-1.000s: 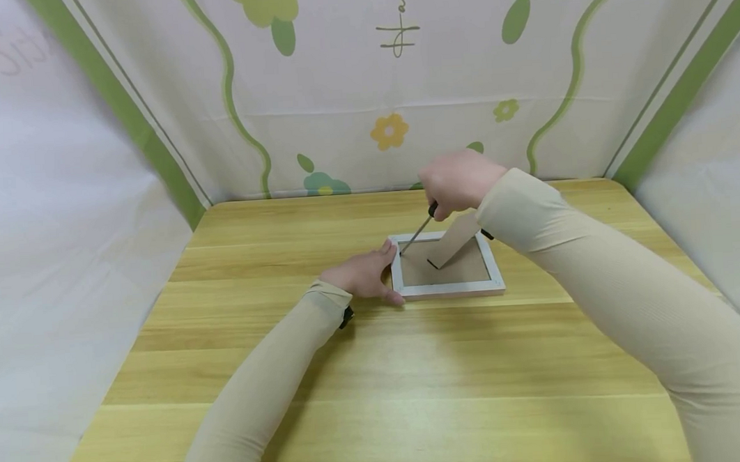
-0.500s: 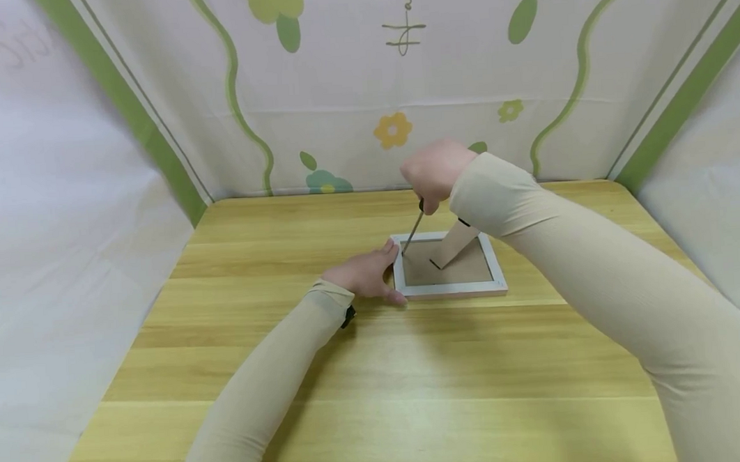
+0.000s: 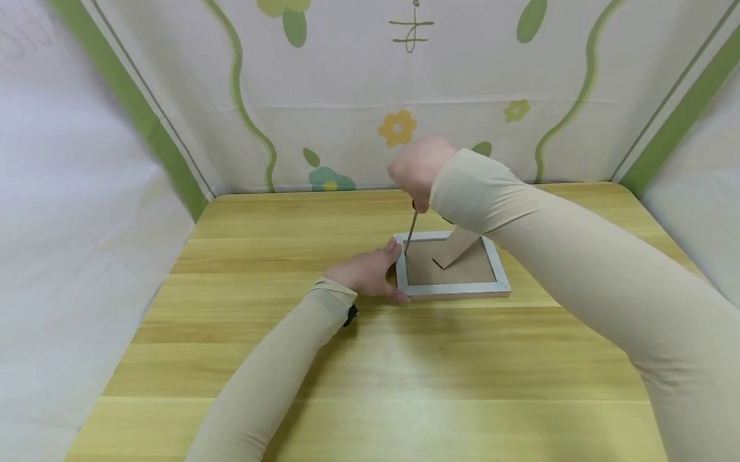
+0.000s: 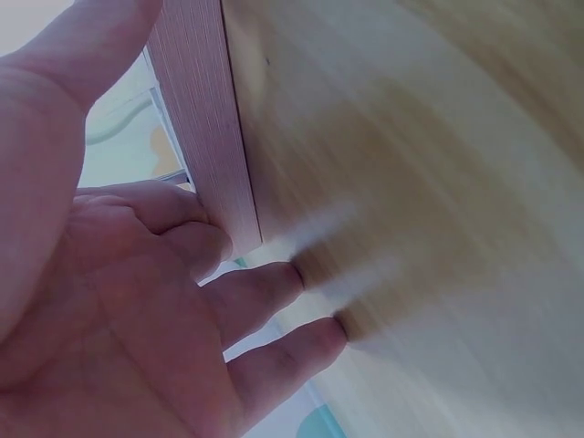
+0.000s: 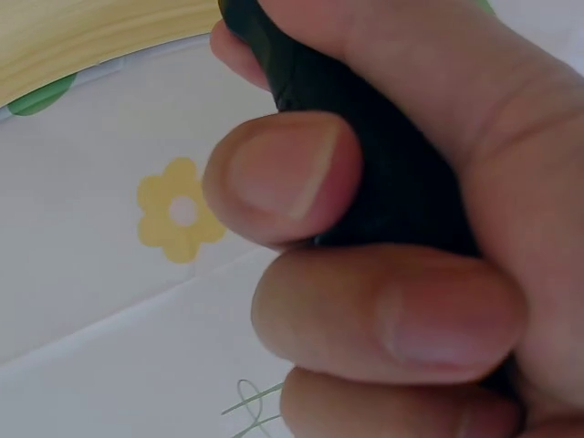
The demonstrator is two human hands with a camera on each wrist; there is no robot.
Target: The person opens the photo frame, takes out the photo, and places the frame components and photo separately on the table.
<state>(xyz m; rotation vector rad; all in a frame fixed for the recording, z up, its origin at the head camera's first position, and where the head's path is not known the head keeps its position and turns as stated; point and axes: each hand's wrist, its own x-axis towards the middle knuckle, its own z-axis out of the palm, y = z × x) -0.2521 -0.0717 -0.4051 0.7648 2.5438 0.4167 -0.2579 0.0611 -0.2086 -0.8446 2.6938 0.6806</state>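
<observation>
A white-edged picture frame (image 3: 457, 289) lies back side up on the table in the head view, its brown backing board (image 3: 425, 273) showing. From the board a brown stand leg (image 3: 461, 244) rises, its upper end hidden by the right sleeve. My left hand (image 3: 369, 273) holds the frame's left end between thumb and fingers; its wrist view shows the frame's side (image 4: 205, 109) between them. Curled fingers of my right hand (image 3: 423, 169) grip the black handle (image 5: 392, 173) of a screwdriver (image 3: 411, 230). The thin metal shaft slants down to the board's left edge by the inner rim.
The wooden table (image 3: 385, 391) reaches back to a white curtain (image 3: 324, 66) printed with flowers and green lines. White cloth (image 3: 48, 206) hangs on the left side, and more stands at the right. My right forearm crosses above the frame's right part.
My right hand has swung left and slightly up, so the screwdriver stands steeper. Its tip stays by the frame's left inner edge. The left hand keeps its place on the frame.
</observation>
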